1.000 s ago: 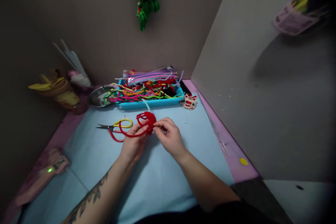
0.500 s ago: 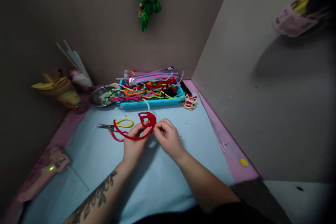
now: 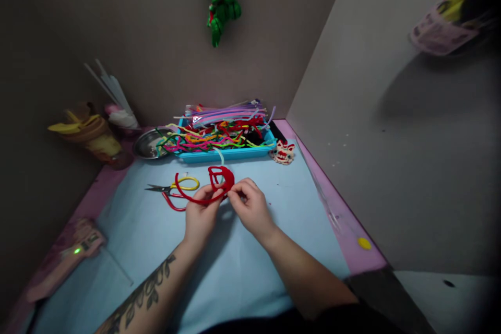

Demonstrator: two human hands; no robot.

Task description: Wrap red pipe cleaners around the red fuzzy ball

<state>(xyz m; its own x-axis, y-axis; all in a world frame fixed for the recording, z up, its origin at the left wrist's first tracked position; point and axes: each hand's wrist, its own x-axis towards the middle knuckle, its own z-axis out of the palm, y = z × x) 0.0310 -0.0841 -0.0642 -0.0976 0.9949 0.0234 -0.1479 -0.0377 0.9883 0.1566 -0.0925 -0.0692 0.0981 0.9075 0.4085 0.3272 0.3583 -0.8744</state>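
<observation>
Both hands meet over the blue cloth around a red pipe-cleaner piece [image 3: 226, 176], a rounded coiled part with an open looped frame on its left. My left hand [image 3: 201, 211] grips it from below, thumb and fingers closed. A long loose red end curves out leftward over that hand. At the piece's right edge my right hand [image 3: 248, 201] pinches the red pipe cleaner between thumb and forefinger. Just left of the hands lie scissors [image 3: 168, 189] with one yellow and one red handle, the loose end crossing above them.
Behind the hands stands a blue tray [image 3: 230, 155] of colourful pipe cleaners, with a metal bowl [image 3: 151, 143] to its left and a lion-face ornament [image 3: 282, 152] to its right. A glue gun [image 3: 74, 258] with a green light lies at left. A yellow disc [image 3: 364, 243] sits at right.
The loose red end has swung slightly up and to the right, its curve drawing in nearer the left hand. The red piece has turned a little; both hands keep hold.
</observation>
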